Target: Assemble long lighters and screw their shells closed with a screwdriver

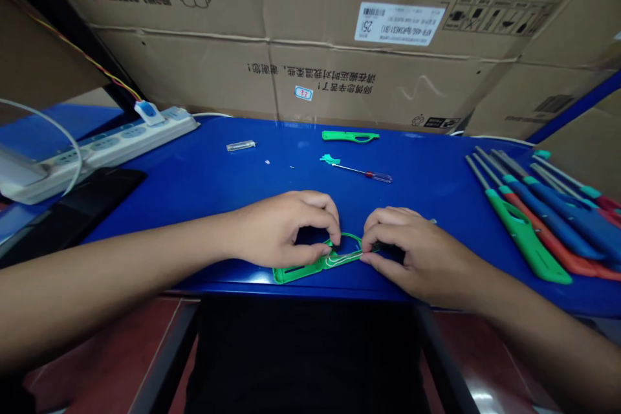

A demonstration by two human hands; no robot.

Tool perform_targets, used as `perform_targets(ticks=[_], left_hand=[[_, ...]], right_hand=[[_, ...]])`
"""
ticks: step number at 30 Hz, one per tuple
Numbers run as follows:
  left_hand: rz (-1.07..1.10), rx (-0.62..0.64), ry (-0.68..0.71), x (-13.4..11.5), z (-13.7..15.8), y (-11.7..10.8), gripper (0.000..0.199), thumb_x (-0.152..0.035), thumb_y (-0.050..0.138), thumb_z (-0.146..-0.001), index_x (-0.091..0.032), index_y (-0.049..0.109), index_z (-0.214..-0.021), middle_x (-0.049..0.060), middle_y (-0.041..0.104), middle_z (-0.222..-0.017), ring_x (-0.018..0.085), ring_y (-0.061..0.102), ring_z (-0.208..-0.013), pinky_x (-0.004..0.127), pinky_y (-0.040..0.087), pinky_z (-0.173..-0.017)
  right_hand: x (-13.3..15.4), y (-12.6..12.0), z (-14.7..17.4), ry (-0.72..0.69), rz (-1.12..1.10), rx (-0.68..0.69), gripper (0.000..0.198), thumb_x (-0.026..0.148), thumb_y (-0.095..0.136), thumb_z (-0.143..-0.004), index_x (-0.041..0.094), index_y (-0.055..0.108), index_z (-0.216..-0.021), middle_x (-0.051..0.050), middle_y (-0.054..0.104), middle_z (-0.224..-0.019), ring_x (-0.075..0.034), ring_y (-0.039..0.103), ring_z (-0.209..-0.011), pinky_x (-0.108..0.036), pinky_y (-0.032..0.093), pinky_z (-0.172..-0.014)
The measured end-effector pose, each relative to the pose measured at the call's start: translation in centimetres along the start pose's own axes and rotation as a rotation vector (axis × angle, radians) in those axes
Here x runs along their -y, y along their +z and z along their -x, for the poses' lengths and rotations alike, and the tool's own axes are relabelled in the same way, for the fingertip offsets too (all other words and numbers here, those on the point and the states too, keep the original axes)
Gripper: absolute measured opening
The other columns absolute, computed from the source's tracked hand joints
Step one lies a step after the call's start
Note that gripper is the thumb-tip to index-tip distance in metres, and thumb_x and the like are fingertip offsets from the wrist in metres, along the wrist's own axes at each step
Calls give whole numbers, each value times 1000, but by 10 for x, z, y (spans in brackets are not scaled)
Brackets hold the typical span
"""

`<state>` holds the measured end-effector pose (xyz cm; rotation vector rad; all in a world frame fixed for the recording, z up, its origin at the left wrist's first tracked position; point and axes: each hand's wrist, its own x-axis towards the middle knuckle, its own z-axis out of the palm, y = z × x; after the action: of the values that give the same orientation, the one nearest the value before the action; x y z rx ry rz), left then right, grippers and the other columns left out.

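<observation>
An opened half of a green lighter casing (297,273) lies near the table's front edge, its hollow side up. Thin white wire (339,261) runs along its inside. My left hand (291,226) pinches thumb and forefinger at the middle of the casing. At the casing's narrow right end, my right hand (412,249) is closed in a pinch; the fingertips hide exactly what they grip there. Beyond the hands lie a screwdriver (381,177), a small turquoise plastic piece (330,159) at its tip, and the other green casing half (337,136).
A clear fuel tank (241,146) lies at the back left. Several long-nosed lighters (526,233) are heaped on the right. A power strip (116,145) and a black flat object (92,207) occupy the left. A large cardboard box (204,77) stands behind the blue table (194,174).
</observation>
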<state>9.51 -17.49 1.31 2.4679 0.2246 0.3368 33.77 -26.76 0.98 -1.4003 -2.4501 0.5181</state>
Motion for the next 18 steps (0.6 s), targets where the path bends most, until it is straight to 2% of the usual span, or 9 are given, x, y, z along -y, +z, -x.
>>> perform_targets(ticks=[9,13,18], left_hand=[[-40,3,-18,-2,1,3,15,-21,61,-91,-21,73,-100,6,67,-103,16,62,-96,31,50,-90],[-55,-21,-37,-7,1,6,13,-22,63,-89,-21,73,-98,6,64,-108,17,62,-99,32,50,-90],[-85,36,-100,-14,2,7,18,-26,69,-85,-22,72,-102,7,60,-115,21,59,-105,35,49,-95]], right_hand=[[4,2,-1,34,-37,-8,7,24,60,-92,24,65,-87,-1,65,-94,-17,59,-88,-35,42,-82],[5,3,1,50,-38,-17,7,23,59,-92,24,65,-87,-2,65,-95,-18,59,-90,-36,43,-83],[5,4,1,47,-52,-30,10,23,59,-91,25,66,-98,-2,65,-98,-18,59,-94,-37,44,-86]])
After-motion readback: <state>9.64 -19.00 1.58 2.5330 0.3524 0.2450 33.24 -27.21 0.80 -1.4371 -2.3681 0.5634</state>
